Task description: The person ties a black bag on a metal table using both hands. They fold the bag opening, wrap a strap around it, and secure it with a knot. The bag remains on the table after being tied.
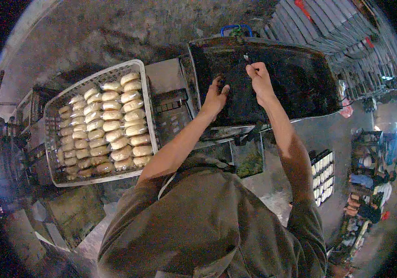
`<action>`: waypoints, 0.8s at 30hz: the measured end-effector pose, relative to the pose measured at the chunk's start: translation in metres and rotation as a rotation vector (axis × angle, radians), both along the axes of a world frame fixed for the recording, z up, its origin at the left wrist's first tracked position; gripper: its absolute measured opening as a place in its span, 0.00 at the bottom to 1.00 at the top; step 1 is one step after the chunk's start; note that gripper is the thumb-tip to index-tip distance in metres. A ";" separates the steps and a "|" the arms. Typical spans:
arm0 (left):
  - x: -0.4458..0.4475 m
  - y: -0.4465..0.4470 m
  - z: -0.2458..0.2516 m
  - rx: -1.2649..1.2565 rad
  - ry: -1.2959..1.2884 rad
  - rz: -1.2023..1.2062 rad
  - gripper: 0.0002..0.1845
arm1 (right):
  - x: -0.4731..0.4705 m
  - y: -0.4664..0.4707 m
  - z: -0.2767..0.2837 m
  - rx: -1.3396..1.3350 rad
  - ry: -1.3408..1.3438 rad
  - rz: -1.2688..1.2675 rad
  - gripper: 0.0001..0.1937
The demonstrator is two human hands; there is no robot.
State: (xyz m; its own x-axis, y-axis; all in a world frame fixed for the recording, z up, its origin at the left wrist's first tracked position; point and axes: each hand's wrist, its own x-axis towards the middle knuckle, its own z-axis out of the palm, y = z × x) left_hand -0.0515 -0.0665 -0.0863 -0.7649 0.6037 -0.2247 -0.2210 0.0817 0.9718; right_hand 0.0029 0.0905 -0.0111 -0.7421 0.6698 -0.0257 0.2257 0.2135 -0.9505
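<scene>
Both my hands are over a large, dark, rimmed tray (299, 80). My right hand (261, 81) is closed on a small dark object with a pale tip (246, 57), too blurred to name. To its left is my left hand (216, 95), thumb and fingers bent around a dark patch. Whether it grips something there is hard to make out against the black surface. Left of the tray stands a pale plastic crate (151, 104). Inside it, rows of bread buns (111, 116) in clear wrappers are stacked.
A blue handle (236, 27) rises behind the dark tray. Corrugated sheets (309, 26) stand at upper right. On the right, a dark tray (330, 163) bears rows of pale pieces on the floor. Farther right, people (362, 205) are near a cluttered table.
</scene>
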 end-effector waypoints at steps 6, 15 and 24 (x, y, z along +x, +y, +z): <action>0.009 -0.021 0.039 -0.052 -0.003 -0.092 0.30 | 0.024 0.014 0.016 -0.073 -0.089 0.200 0.12; 0.014 -0.004 0.060 -0.173 0.467 0.103 0.46 | 0.037 0.059 0.037 0.300 -0.170 0.396 0.08; 0.000 0.011 0.072 -0.411 0.553 0.004 0.46 | -0.028 0.092 0.014 0.998 0.035 0.747 0.17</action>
State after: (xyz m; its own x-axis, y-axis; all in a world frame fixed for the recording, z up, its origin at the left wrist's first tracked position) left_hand -0.0515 -0.0551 -0.0146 -0.8348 0.5505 -0.0107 0.2977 0.4675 0.8324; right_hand -0.0248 0.1823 0.0027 -0.9392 -0.2006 0.2787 -0.2841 0.9099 -0.3023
